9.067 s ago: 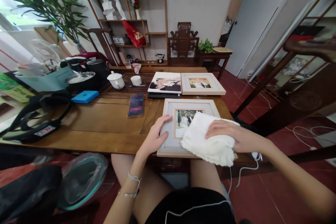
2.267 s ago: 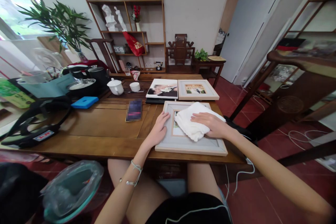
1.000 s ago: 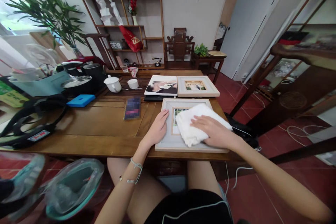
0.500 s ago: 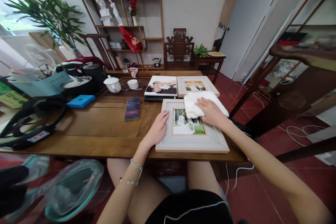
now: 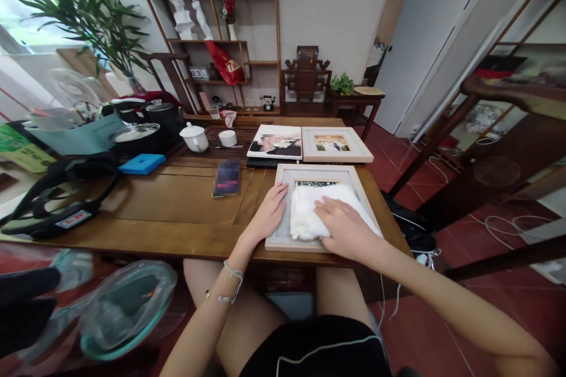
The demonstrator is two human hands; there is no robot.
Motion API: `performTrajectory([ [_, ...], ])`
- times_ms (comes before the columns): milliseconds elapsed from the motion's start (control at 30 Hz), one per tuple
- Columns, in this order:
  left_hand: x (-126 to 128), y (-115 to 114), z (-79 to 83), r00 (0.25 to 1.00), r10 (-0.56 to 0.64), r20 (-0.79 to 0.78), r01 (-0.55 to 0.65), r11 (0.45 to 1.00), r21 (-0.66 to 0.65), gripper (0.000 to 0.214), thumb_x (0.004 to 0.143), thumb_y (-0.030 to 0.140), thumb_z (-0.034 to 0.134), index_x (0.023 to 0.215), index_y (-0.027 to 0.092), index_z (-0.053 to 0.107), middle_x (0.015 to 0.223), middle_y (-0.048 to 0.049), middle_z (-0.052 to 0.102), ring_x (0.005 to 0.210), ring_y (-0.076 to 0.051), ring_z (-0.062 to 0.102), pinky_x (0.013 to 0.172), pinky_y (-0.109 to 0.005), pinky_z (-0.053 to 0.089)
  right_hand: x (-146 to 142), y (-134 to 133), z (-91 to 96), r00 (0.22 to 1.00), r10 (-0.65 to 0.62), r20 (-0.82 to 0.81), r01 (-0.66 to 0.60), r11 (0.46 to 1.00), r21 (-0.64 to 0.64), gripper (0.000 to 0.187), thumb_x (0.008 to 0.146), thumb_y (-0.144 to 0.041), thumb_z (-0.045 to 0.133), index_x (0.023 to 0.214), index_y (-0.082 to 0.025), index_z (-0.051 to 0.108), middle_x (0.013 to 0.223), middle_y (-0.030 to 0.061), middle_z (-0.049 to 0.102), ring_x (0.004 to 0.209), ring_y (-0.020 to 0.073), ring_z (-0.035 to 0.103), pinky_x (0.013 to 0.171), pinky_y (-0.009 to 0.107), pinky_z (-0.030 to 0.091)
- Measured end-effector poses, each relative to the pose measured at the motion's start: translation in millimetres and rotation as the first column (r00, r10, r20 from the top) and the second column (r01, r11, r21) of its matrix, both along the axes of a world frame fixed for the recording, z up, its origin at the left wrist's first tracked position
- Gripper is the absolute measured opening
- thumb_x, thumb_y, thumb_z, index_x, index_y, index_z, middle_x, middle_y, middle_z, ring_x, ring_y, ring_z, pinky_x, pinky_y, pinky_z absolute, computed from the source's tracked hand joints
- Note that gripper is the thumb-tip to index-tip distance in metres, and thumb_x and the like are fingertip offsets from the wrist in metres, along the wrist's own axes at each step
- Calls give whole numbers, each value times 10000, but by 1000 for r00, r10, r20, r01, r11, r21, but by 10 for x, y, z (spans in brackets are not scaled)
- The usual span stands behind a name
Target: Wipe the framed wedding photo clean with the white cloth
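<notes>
Head view: right hand (image 5: 347,228) presses cloth (image 5: 309,212) onto frame (image 5: 309,175).

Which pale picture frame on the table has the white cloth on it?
The near frame: the right hand presses the white cloth onto it and the left hand rests on its border. The far frame lies uncovered.

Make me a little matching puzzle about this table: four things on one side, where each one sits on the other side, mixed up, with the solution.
Things:
1 white cloth
2 blue box
3 phone
4 left hand

Places:
A on the left rim of the near frame
B under the right hand
C beside the lidded dark pot
D flat on the table, left of the near frame

Pairs: 1-B, 2-C, 3-D, 4-A
</notes>
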State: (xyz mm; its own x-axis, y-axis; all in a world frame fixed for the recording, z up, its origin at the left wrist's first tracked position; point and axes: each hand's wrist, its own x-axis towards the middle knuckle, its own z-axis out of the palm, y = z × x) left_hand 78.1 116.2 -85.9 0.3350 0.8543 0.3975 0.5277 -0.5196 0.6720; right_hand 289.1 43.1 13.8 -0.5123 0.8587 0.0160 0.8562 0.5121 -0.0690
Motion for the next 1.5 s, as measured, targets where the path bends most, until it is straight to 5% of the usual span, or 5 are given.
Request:
performTrajectory([
  [267, 38, -29, 67, 997, 48, 66, -47, 999, -17, 483, 986, 416, 269, 1254, 154, 573, 1405, -125, 504, 1390, -227, 362, 1194, -450, 251, -424, -58, -218, 987, 161, -28, -158, 983, 96, 497, 679, -149, 529, 1141, 13, 616, 1315, 279, 538, 1284, 347, 445, 1065, 470, 360],
  [467, 30, -83, 113, 1000, 10, -4, -11, 999, -41, 505, 982, 424, 290, 1340, 131, 494, 1477, -136, 417, 1421, -234, 304, 1203, -457, 219, 33, -83, -391, 904, 392, -167, -388, 920, 57, 619, 647, -111, 533, 1264, -61, 549, 1369, 205, 523, 1329, 290, 413, 1113, 445, 322],
  [967, -65, 27, -31, 995, -74, -65, 76, 997, 34, 492, 904, 163, 352, 1384, 155, 458, 1481, -139, 402, 1433, -260, 272, 1194, -526, 214, 721, 903, -345, 996, -87, -8, 86, 955, 284, 615, 647, -96, 539, 1261, -86, 564, 1348, 153, 563, 1319, 317, 421, 1090, 504, 311],
  [1300, -53, 36, -11, 995, -63, -83, 67, 997, 45, 509, 882, 145, 369, 1381, 160, 468, 1467, -137, 422, 1427, -268, 281, 1198, -537, 204, 775, -481, 3, 998, 68, -10, -68, 997, 20, 594, 619, -101, 510, 1184, -238, 630, 1199, 97, 661, 1165, 317, 567, 941, 452, 460],
  [1500, -62, 20, -1, 993, -86, -75, 89, 995, 43, 493, 892, 148, 367, 1371, 179, 480, 1468, -125, 427, 1427, -266, 282, 1191, -547, 227, 591, -16, 5, 996, -77, -32, 81, 990, 118, 543, 665, -119, 497, 1191, -169, 624, 1202, 136, 655, 1155, 328, 566, 956, 466, 447],
])
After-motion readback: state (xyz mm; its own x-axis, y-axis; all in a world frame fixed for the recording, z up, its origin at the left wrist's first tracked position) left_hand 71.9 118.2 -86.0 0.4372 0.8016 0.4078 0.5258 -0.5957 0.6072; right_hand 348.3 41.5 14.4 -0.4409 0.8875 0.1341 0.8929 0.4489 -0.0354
